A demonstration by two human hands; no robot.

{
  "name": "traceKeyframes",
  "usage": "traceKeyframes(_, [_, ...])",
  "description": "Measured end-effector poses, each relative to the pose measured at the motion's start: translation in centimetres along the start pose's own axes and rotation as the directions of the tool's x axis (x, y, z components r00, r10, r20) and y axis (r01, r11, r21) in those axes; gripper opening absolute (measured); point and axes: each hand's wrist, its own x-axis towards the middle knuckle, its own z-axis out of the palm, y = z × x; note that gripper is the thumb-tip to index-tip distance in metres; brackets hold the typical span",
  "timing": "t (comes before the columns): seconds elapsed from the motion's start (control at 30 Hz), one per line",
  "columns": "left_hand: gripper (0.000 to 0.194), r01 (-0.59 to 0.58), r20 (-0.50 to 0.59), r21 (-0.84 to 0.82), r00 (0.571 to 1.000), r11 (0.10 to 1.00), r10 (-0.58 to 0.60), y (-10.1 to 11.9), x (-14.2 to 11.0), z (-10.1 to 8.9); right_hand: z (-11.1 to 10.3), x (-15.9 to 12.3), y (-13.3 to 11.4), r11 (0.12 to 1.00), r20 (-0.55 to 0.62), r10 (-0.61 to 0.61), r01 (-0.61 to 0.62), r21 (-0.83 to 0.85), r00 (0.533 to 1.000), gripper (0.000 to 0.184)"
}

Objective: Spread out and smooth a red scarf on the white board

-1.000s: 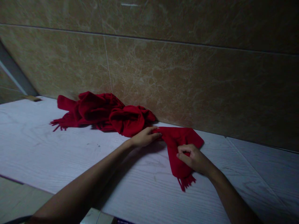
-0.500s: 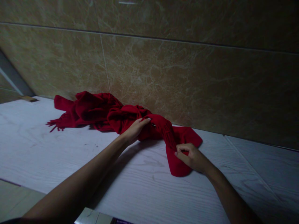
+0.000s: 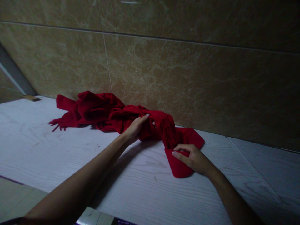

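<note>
A red scarf (image 3: pixel 92 107) with fringed ends lies bunched on a pale wood-grain surface, stretched along the foot of the wall. My left hand (image 3: pixel 136 128) is closed round the scarf's gathered middle, thumb on top; a fingertip shows through the folds. Right of it, a fringed end (image 3: pixel 167 129) hangs over the bundle in loose strands. My right hand (image 3: pixel 191 157) rests over the scarf's flat right-hand end (image 3: pixel 179 167), just below the fringe. Its thumb and forefinger are a little apart, with no cloth visibly pinched between them. The other right-hand fingers are partly hidden.
A brown marbled tile wall (image 3: pixel 164 72) rises directly behind the scarf. At the far left, a grey post (image 3: pixel 15 72) meets a small wooden block (image 3: pixel 31 98). The white surface (image 3: pixel 77 153) ends at a front edge, with tiled floor (image 3: pixel 16 197) below.
My right thumb and forefinger have moved from a pinch at the fringe to slightly apart. The fringe has drawn up and spread out. My left hand keeps its hold, its thumb shifted slightly.
</note>
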Motion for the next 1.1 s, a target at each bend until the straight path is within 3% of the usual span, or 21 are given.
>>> traceKeyframes(0.17, [0.025, -0.025, 0.016, 0.033, 1.000, 0.999, 0.024, -0.2, 0.2, -0.1, 0.1, 0.0, 0.3, 0.999, -0.034, -0.029, 0.028, -0.030, 0.999, 0.021])
traceKeyframes(0.27, [0.033, -0.076, 0.038, 0.155, 0.997, 0.985, 0.071, -0.2, 0.2, -0.2, 0.1, 0.0, 0.4, 0.998, -0.040, -0.047, 0.045, -0.039, 0.998, 0.021])
traceKeyframes(0.33, [0.036, -0.198, 0.080, 0.370, 0.980, 0.908, 0.181, 0.3, -0.1, -0.3, 0.1, 0.0, 0.4, 0.998, -0.048, -0.052, 0.050, -0.047, 0.998, 0.021])
traceKeyframes(0.37, [0.034, -0.290, 0.140, 0.516, 0.957, 0.806, 0.254, 0.7, -0.4, -0.4, 0.1, 0.0, 0.5, 0.998, -0.056, -0.054, 0.051, -0.046, 0.997, 0.020])
traceKeyframes(0.43, [0.027, -0.462, 0.304, 0.747, 0.877, 0.479, 0.372, 1.7, -0.8, -0.5, 0.0, 0.0, 0.6, 0.998, -0.083, -0.059, 0.057, -0.033, 0.995, 0.019])
traceKeyframes(0.47, [0.024, -0.502, 0.355, 0.803, 0.836, 0.322, 0.418, 2.3, -1.0, -0.6, 0.0, 0.0, 0.7, 0.998, -0.099, -0.061, 0.058, -0.032, 0.993, 0.019])
traceKeyframes(0.5, [0.021, -0.504, 0.356, 0.834, 0.802, 0.225, 0.479, 2.8, -0.9, -0.9, -0.1, 0.0, 0.7, 0.998, -0.116, -0.061, 0.058, -0.036, 0.991, 0.019])
traceKeyframes(0.53, [0.021, -0.479, 0.296, 0.854, 0.770, 0.204, 0.566, 3.3, -0.8, -1.4, -0.1, 0.1, 0.7, 0.997, -0.138, -0.062, 0.056, -0.048, 0.988, 0.020])
traceKeyframes(0.6, [0.024, -0.387, 0.030, 0.868, 0.667, 0.311, 0.745, 4.2, -0.1, -2.9, -0.3, 0.1, 0.8, 0.996, -0.201, -0.069, 0.056, -0.074, 0.977, 0.022])
traceKeyframes(0.67, [0.028, -0.297, -0.238, 0.857, 0.497, 0.421, 0.835, 5.1, 0.8, -5.2, -0.5, 0.2, 0.9, 0.995, -0.281, -0.082, 0.064, -0.075, 0.956, 0.022])
traceKeyframes(0.7, [0.034, -0.245, -0.304, 0.873, 0.401, 0.421, 0.864, 5.6, 1.0, -6.3, -0.6, 0.3, 0.9, 0.995, -0.321, -0.089, 0.070, -0.071, 0.943, 0.022])
traceKeyframes(0.77, [0.052, -0.169, -0.301, 0.921, 0.263, 0.351, 0.917, 6.4, 1.2, -8.2, -0.8, 0.4, 1.1, 0.994, -0.393, -0.103, 0.084, -0.066, 0.914, 0.022])
traceKeyframes(0.83, [0.056, -0.134, -0.175, 0.970, 0.202, 0.204, 0.964, 7.0, 0.8, -8.9, -1.0, 0.5, 1.4, 0.994, -0.454, -0.112, 0.092, -0.067, 0.884, 0.023])
traceKeyframes(0.9, [0.043, -0.139, -0.014, 0.989, 0.198, 0.043, 0.980, 6.8, 0.2, -8.1, -1.1, 0.6, 1.6, 0.994, -0.493, -0.111, 0.091, -0.065, 0.863, 0.023])
traceKeyframes(0.97, [0.028, -0.206, 0.147, 0.974, 0.247, -0.096, 0.958, 5.9, -0.3, -6.3, -1.1, 0.6, 1.7, 0.994, -0.504, -0.109, 0.089, -0.063, 0.857, 0.023])
traceKeyframes(1.03, [0.020, -0.330, 0.316, 0.922, 0.341, -0.202, 0.885, 4.3, -0.6, -4.1, -1.0, 0.6, 1.8, 0.993, -0.491, -0.117, 0.099, -0.062, 0.863, 0.022])
traceKeyframes(1.1, [0.019, -0.471, 0.464, 0.851, 0.461, -0.235, 0.756, 2.5, -0.9, -2.1, -0.8, 0.6, 1.8, 0.992, -0.465, -0.125, 0.111, -0.057, 0.877, 0.021])
